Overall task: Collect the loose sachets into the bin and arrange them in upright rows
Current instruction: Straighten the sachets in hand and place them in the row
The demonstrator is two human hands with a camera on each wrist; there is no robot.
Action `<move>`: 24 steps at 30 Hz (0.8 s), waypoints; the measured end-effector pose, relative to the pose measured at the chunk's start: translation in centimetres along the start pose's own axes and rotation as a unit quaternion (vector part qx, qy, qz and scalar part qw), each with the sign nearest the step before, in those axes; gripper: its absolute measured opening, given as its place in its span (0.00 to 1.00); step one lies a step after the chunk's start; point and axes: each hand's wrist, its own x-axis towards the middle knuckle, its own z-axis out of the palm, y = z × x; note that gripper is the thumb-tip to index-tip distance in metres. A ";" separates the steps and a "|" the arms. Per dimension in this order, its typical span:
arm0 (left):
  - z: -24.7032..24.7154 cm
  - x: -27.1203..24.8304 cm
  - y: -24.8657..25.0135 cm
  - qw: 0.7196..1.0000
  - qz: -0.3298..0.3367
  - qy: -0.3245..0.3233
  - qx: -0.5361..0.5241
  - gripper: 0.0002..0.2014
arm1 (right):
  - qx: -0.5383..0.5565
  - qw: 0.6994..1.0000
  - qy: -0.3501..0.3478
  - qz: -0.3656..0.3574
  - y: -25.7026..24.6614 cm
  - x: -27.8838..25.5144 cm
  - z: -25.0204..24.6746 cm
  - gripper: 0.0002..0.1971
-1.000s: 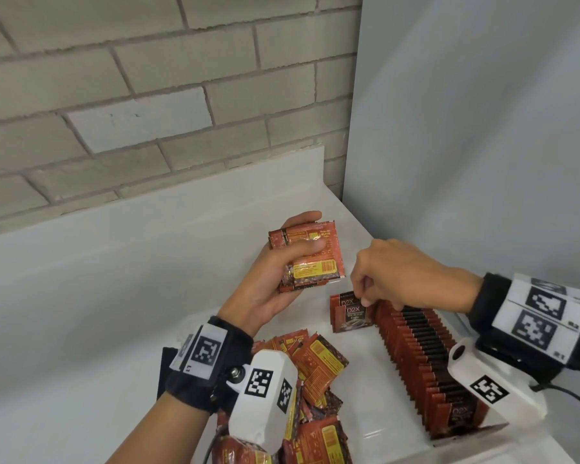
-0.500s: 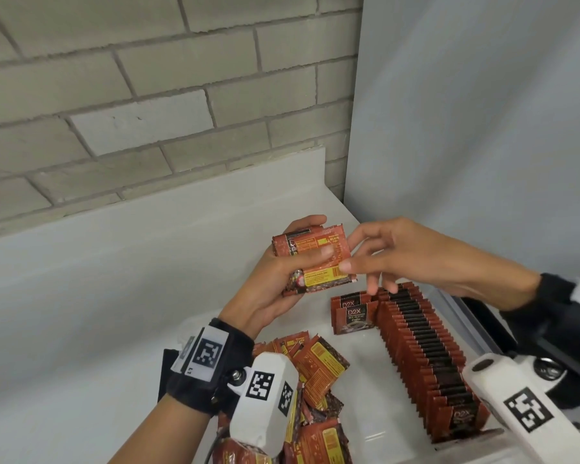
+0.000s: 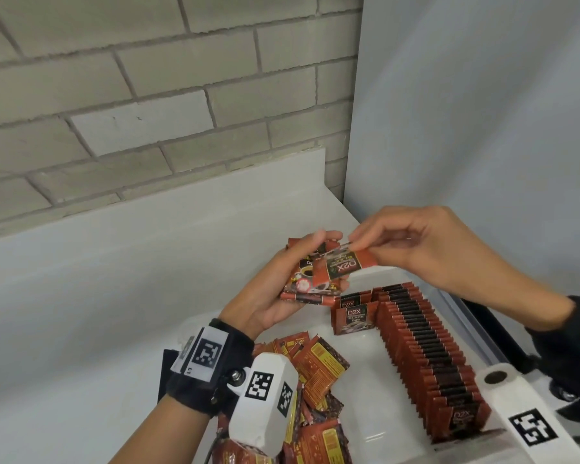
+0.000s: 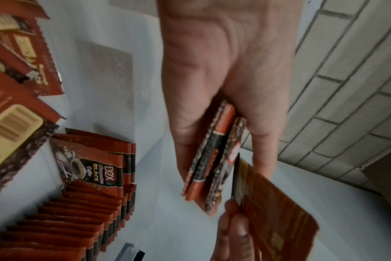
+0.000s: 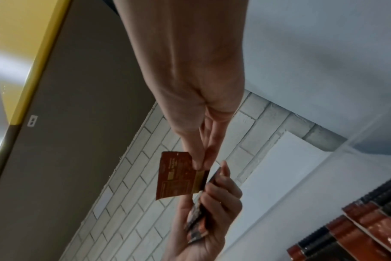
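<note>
Your left hand [image 3: 275,289] curls thumb and fingers round a small stack of red-brown foil coffee sachets [image 3: 302,286], held face up in the head view; your left wrist camera shows that stack [image 4: 212,159] edge-on, long axis running along your fingers. Your right hand [image 3: 416,249] pinches a single red sachet [image 3: 344,267] by its upper edge between thumb and fingertips, just beside your left fingertips, its print upside down and long axis sideways. Only the right wrist view shows its yellow-panelled back [image 5: 179,176]. Below your fingers, the upright row of sachets [image 3: 426,356] stands in the white plastic bin [image 3: 359,390], with loose sachets [image 3: 318,370] beneath your left wrist.
</note>
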 end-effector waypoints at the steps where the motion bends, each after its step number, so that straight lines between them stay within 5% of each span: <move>1: -0.1 0.0 0.0 1.000 0.000 -0.008 0.009 0.27 | -0.011 1.000 0.000 -0.009 0.3 -0.1 0.1 0.12; 8: 0.1 -0.2 0.0 0.999 0.001 -0.008 0.034 0.20 | -0.065 0.997 -0.040 -0.023 1.3 0.0 -0.2 0.09; 13: 0.5 -0.1 0.2 0.998 0.049 0.041 0.008 0.12 | 0.110 0.983 0.026 0.145 0.9 0.3 -0.2 0.09; 16: 0.5 0.0 0.3 0.994 0.085 0.063 -0.013 0.13 | 0.191 0.955 0.007 0.227 0.4 0.2 0.1 0.21; 19: 0.5 0.2 0.3 0.992 0.111 0.059 -0.026 0.14 | 0.174 0.953 -0.058 0.240 0.5 -0.1 1.2 0.25; 24: 0.6 0.1 0.3 0.991 0.127 0.047 -0.018 0.19 | 0.190 0.952 -0.020 0.241 1.0 0.4 1.8 0.14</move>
